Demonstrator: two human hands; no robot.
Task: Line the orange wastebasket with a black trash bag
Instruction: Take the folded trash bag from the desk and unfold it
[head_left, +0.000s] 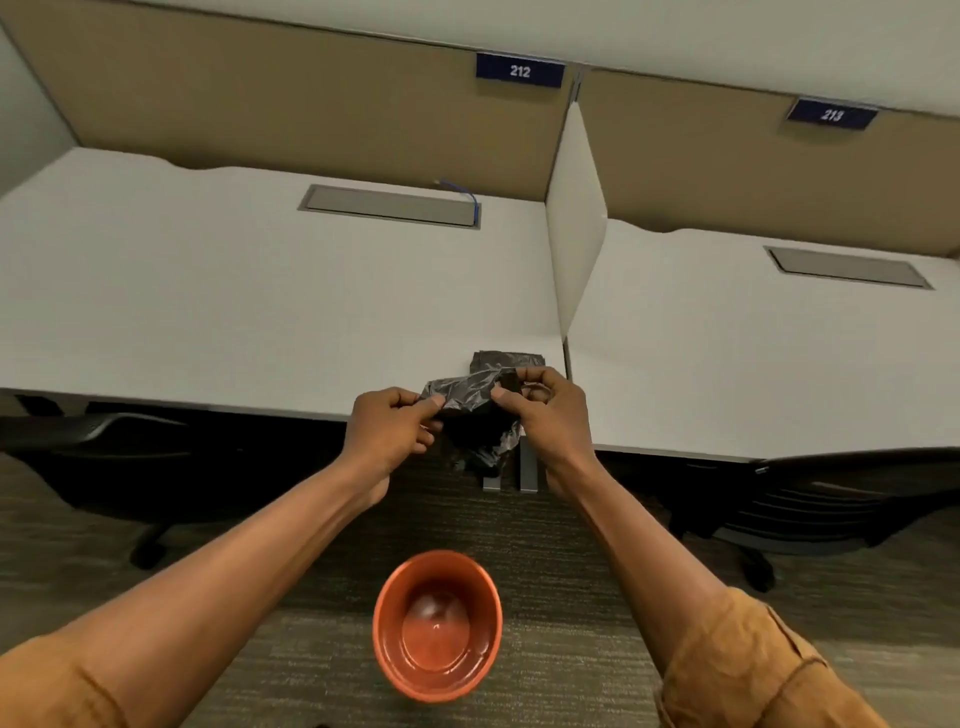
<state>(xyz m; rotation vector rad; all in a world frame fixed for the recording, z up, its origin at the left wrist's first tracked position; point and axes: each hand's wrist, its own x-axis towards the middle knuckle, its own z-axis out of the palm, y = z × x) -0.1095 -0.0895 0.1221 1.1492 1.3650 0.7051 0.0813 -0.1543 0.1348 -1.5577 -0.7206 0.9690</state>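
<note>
The orange wastebasket (437, 626) stands upright on the carpet below my arms, its inside bare. A crumpled black trash bag (475, 410) is held between both hands at the front edge of the white desk. My left hand (390, 431) pinches the bag's left side. My right hand (548, 410) grips its right side with thumb and fingers. Part of the bag hangs down below the desk edge. More folded black plastic (506, 359) lies on the desk just behind my hands.
The white desk (234, 291) has a grey cable tray lid (389, 207). A white divider (574, 228) separates it from a second desk (753, 353). Dark office chairs (130, 457) (810, 493) sit under both desks. Grey desk legs (527, 467) stand behind the bag.
</note>
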